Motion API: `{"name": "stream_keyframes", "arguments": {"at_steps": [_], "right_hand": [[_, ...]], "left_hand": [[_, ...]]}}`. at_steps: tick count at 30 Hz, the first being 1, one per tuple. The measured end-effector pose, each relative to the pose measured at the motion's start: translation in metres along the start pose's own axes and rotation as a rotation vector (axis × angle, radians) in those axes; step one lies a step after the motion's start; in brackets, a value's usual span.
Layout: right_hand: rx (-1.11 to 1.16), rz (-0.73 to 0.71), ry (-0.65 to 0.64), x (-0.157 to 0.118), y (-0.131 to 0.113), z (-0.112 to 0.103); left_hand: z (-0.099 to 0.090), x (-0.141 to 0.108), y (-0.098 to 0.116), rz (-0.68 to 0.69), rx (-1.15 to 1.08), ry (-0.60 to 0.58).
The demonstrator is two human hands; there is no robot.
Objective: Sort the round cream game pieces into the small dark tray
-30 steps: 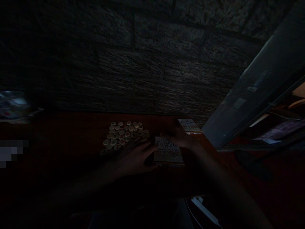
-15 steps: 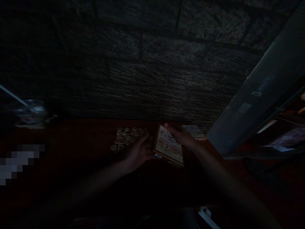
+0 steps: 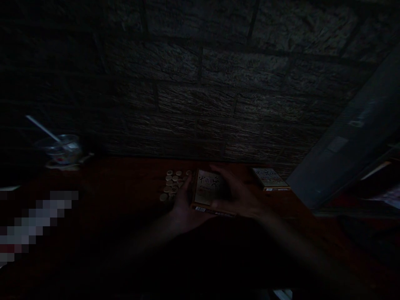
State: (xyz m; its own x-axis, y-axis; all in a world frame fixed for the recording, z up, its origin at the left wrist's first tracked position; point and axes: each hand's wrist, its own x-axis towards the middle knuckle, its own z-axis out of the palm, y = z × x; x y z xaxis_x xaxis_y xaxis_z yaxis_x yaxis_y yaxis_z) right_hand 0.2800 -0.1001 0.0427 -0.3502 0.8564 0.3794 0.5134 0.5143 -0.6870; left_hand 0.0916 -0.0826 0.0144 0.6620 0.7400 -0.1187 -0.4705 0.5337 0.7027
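Both hands on the box (image 3: 208, 189), low over the dark worktop (image 3: 118, 200): left hand (image 3: 183, 202) grasps its left edge, right hand (image 3: 242, 196) clamps the right side. Round pieces (image 3: 173, 183) lie just left, by the left fingers. Risk: a tilt or sideways nudge scatters them. Second box (image 3: 269, 178) sits further right.

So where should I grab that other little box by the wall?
Take the small box by its two long edges, coming from above. It lies flat on the table with open space around it, so fingers can pinch across its narrow width.
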Motion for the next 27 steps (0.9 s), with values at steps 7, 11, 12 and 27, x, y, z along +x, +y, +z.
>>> {"name": "stream_keyframes", "arguments": {"at_steps": [7, 11, 12, 27], "right_hand": [[-0.142, -0.024, -0.16, -0.003, -0.005, -0.007], [-0.111, -0.025, -0.159, -0.004, -0.004, -0.005], [-0.105, -0.029, -0.179, -0.004, -0.004, -0.004], [-0.112, -0.118, -0.146, -0.006, -0.004, 0.003]], "left_hand": [[0.005, 0.001, 0.005, -0.012, 0.072, 0.068], [0.009, -0.001, 0.007, -0.007, 0.093, 0.074], [0.009, -0.001, 0.007, -0.012, 0.091, 0.075], [0.003, 0.001, 0.001, 0.127, 0.338, 0.044]]}}
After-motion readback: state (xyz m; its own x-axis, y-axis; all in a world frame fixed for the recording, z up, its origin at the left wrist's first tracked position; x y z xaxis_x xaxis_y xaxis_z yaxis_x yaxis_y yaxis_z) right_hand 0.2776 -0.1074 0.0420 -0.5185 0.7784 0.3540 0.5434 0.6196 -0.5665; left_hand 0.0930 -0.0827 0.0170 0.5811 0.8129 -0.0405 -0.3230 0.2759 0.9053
